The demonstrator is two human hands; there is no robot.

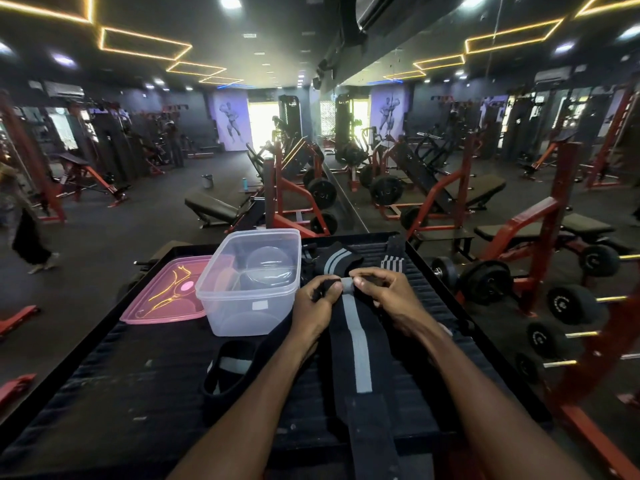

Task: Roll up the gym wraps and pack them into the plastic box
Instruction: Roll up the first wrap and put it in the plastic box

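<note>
Gym wrap [358,344], black with a grey centre stripe, lies lengthwise on the black ribbed platform [104,393], running from its 6 o'clock edge up to the hands at centre. Left hand [317,306] and right hand [384,299] both pinch the wrap's far end, fingers closed on a small started roll [347,285] between them; left sits at 9 o'clock of the roll, right at 3 o'clock. Thumbs press on top of the roll. Just beyond the hands, at 12 o'clock, a second striped wrap [337,259] lies bunched; at 1 o'clock a third wrap [393,259] shows several pale stripes. At 7 o'clock of the hands, a looped black wrap [230,368] with a grey band rests on the platform. Clear plastic box [252,306] stands open at 9 to 10 o'clock, just beside the left hand; contents look dark and rounded, cannot tell exactly what. Pink lid [166,292] lies flat, touching the box's left side.
</note>
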